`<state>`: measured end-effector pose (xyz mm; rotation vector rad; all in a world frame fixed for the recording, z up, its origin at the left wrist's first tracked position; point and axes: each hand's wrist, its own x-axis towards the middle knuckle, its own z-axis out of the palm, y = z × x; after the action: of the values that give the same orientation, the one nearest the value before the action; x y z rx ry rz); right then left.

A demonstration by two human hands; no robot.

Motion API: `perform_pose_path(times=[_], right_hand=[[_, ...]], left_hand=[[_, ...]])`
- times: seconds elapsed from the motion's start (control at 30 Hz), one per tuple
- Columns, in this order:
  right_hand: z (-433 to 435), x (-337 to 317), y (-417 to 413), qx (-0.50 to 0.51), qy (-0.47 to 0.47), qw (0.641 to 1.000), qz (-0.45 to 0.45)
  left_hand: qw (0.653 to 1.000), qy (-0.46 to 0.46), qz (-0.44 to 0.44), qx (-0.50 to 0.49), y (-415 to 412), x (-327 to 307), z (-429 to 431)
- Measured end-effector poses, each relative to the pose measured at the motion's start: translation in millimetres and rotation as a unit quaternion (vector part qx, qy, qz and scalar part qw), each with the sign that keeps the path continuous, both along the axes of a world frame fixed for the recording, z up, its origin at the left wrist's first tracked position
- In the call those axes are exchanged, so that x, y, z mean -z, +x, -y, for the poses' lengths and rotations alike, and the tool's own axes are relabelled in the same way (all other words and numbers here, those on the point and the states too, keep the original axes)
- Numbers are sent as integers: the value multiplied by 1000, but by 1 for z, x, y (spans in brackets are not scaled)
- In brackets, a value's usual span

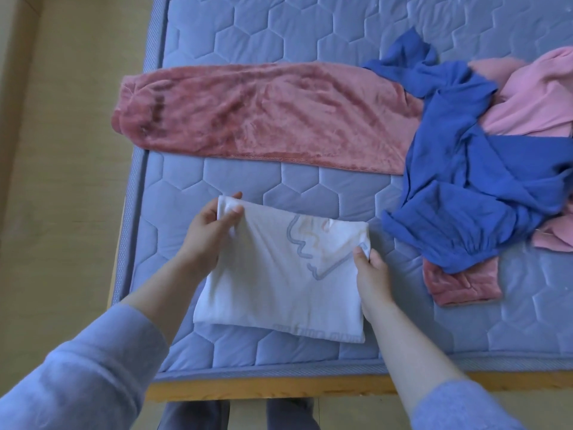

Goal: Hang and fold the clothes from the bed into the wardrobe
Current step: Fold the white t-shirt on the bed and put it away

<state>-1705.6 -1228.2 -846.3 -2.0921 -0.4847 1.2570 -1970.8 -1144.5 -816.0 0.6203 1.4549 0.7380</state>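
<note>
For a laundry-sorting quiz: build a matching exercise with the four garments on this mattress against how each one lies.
1. white garment
2. plush pink trousers
3. blue garment
4. pale pink garment

a. crumpled, draped over two others
b. folded, pinched by left hand and right hand
c. far right, partly under the blue one
d. stretched out flat

Pairs: 1-b, 2-d, 3-a, 4-c.

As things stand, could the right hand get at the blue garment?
Probably yes. The blue garment lies just right of the right hand, only bare mattress between them. But that hand pinches a corner of the white folded top and must let go first.
</note>
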Motion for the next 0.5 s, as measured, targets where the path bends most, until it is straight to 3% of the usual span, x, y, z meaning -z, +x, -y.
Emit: perform_pose_path(times=[0.1, 0.27, 0.4, 0.5], right_hand=[[2, 2, 0, 24, -3, 1000, -1], [-5, 5, 1, 47, -19, 998, -31], [-7, -1, 1, 30, -18, 995, -94], [-6, -6, 0, 39, -9, 993, -107]], left_hand=[[1000, 2, 3, 0, -9, 5, 0], [972, 11, -210, 105, 6, 20, -8], [961, -17, -232, 151, 12, 21, -10], [964, 25, -232, 127, 11, 17, 0]])
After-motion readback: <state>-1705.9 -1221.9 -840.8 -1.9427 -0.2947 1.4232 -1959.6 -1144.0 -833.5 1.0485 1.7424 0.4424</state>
